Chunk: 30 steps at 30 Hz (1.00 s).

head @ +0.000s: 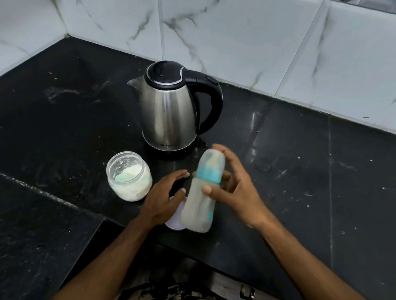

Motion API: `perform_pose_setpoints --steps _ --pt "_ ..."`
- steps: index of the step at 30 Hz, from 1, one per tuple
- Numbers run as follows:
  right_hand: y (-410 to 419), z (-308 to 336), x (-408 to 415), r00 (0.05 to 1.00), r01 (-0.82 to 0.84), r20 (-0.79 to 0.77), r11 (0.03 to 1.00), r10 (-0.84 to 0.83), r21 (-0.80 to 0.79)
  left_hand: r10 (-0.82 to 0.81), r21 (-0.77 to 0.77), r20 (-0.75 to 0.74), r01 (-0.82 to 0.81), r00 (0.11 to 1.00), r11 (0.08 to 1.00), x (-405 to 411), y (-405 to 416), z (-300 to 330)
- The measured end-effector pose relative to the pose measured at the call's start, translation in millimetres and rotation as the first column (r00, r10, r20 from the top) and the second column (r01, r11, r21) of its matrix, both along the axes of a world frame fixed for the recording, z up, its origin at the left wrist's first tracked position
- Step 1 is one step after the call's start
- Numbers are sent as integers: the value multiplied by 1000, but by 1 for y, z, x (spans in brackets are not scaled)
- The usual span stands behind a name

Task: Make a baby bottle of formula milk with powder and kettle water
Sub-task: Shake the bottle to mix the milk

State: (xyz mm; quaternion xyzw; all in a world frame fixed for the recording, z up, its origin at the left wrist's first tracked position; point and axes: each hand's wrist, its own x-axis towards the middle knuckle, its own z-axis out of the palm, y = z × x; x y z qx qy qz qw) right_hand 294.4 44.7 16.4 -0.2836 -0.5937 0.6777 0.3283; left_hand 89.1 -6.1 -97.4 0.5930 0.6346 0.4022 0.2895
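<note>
The right hand [230, 192] grips the blurred, cloudy plastic baby bottle with teal collar [203, 188] (nearly upright, cap uppermost); the left hand [163, 199], fingers loosely spread, half hides a white round lid [173, 221].

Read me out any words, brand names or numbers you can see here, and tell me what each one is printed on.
"MILTON", or close to it: small dark letters low on the front of the steel kettle; too small to be sure.
Baby bottle: blurred, no markings legible.
Powder jar: no label visible.
Nothing else carries text.
</note>
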Motion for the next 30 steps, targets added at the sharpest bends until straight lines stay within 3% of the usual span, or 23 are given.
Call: perform_pose_setpoints --steps 2,6,8,10,12,15,17,21,23,26,28,30 --pt "3 3 1 1000 12 -20 1000 -12 24 2 4 -7 -2 1000 1000 0 0 1" --pt "27 14 6 911 301 -220 928 -348 -218 12 18 -19 -11 1000 1000 3 -1 5" --pt "15 9 3 955 242 -139 960 -261 -137 11 9 -13 -11 1000 1000 3 -1 5" --pt "-3 1 0 999 42 -5 999 -42 -15 8 -2 -6 -8 1000 1000 1 -1 3" --pt "-4 0 1 1000 -6 -14 1000 6 15 2 -1 -8 -2 1000 1000 1 -1 3" --pt "20 12 5 933 296 -169 945 -317 -141 4 10 -7 -4 1000 1000 3 -1 6" --pt "25 11 8 890 357 -218 910 -399 -210 2 10 -8 -2 1000 1000 4 -1 7" --pt "-2 -1 4 999 32 -38 999 -32 4 0 8 -7 0 1000 1000 2 -1 6" --pt "6 4 4 994 81 -74 996 -78 32 -2 11 -13 2 1000 1000 2 -1 6" --pt "27 15 7 912 324 -211 933 -353 -158 0 12 -17 0 1000 1000 4 -2 7" --pt "20 12 4 927 299 -194 945 -321 -134 3 12 -16 -3 1000 1000 3 -1 6" --pt "2 4 -1 990 124 -70 992 -124 1 -6 1 -4 6 1000 1000 1 0 3"
